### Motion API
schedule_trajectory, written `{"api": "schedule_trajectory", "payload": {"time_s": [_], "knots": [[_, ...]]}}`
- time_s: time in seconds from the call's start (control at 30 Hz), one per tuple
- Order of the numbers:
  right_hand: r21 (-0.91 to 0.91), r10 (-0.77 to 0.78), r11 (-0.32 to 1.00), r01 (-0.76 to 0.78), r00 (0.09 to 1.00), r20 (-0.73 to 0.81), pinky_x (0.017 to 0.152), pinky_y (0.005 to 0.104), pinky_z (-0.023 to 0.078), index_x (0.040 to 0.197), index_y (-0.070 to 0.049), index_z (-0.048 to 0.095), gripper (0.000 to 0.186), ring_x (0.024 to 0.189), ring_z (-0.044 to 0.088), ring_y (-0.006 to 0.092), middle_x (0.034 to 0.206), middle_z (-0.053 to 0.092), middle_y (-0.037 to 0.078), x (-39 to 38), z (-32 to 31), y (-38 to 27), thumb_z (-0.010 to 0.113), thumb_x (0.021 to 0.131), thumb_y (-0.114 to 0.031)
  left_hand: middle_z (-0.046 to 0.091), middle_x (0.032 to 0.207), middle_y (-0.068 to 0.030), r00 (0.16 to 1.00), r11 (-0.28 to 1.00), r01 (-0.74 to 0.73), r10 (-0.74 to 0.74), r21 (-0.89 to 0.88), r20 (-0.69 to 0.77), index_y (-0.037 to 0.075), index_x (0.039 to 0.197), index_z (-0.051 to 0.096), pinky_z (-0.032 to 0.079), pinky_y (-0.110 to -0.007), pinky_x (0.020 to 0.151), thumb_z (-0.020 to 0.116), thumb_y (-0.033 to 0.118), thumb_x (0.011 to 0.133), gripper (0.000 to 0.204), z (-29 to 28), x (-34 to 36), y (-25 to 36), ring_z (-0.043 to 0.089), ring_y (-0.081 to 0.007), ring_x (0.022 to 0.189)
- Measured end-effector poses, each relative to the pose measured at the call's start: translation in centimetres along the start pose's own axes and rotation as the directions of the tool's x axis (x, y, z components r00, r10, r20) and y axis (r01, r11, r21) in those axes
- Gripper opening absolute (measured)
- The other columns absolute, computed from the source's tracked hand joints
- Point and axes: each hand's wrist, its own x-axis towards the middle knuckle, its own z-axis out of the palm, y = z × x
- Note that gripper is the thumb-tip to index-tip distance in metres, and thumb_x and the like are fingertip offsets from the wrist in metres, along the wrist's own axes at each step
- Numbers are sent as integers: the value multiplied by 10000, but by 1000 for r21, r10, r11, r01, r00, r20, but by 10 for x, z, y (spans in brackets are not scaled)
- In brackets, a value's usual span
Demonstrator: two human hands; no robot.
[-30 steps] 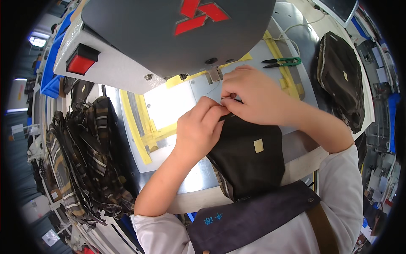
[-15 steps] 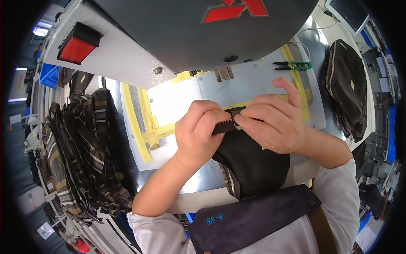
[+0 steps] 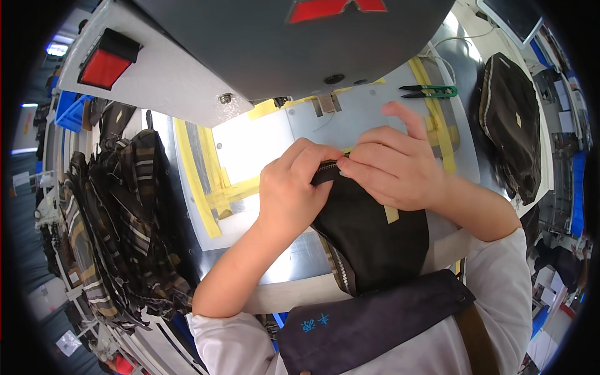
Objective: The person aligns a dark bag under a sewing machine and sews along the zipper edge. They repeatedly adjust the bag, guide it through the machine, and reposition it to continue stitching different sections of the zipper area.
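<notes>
My left hand (image 3: 289, 182) pinches the upper edge of a black zippered fabric pouch (image 3: 381, 234), where a short stretch of zipper (image 3: 326, 167) shows between thumb and fingers. Close beside it, my right hand (image 3: 400, 167) pinches the same edge with thumb and fingertips, its little finger lifted away. The pouch hangs toward me over the table's front edge. An open zipper with silver teeth (image 3: 342, 272) runs down its left side, next to a striped lining. Below my right hand a small pale yellow strip (image 3: 392, 214) lies on the fabric.
A dark sewing machine head (image 3: 294, 50) overhangs the taped work plate (image 3: 250, 150). Green thread snips (image 3: 437, 92) lie at the plate's right. Another black zippered pouch (image 3: 512, 125) is at far right. Striped and black fabric pieces (image 3: 128, 219) are heaped at left beside a blue bin (image 3: 73, 111).
Both hands have shifted slightly up, and the zipper end between them now sits folded closer to the pouch. More of the pale yellow strip shows under my right hand.
</notes>
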Motion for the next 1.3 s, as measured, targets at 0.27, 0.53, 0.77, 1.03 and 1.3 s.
{"api": "schedule_trajectory", "payload": {"time_s": [0.27,0.53,0.77,1.03,1.3], "knots": [[252,291,897,-364,913,287,1040,484,340,882,-93,626,186,770,591,224,785,608,24,9,-8,13,722,755,-188,657,767,-110,854,798,509,-423,-324,302,-8,849,641,498,-283,651,721,18,764,119,-10,9,3,645,-192,706],[439,499,448,-778,626,600,968,379,409,818,-24,627,127,761,574,228,767,599,63,16,-8,22,702,796,-124,619,727,-68,885,873,435,-370,-221,282,-12,844,613,449,-260,621,723,82,797,153,-11,8,6,565,-148,663],[459,424,552,-696,709,564,721,310,441,851,-22,651,151,753,571,192,797,617,70,11,-5,22,714,796,-148,609,705,-31,857,819,487,-383,-302,345,-1,832,617,430,-237,597,718,82,806,133,-15,8,0,523,-79,639],[559,453,506,-657,753,477,678,324,464,859,-24,658,186,712,580,199,758,651,80,8,0,18,713,798,-192,605,690,-9,793,714,585,-404,-385,457,-3,826,623,417,-222,581,710,84,821,123,-20,11,-5,498,-50,646],[470,490,594,-653,757,432,711,368,454,791,-44,644,149,751,569,255,718,634,71,8,1,14,720,776,-171,610,730,-75,892,881,416,-347,-226,289,-4,820,613,441,-285,595,715,77,798,132,-12,7,0,563,-170,635]]}}
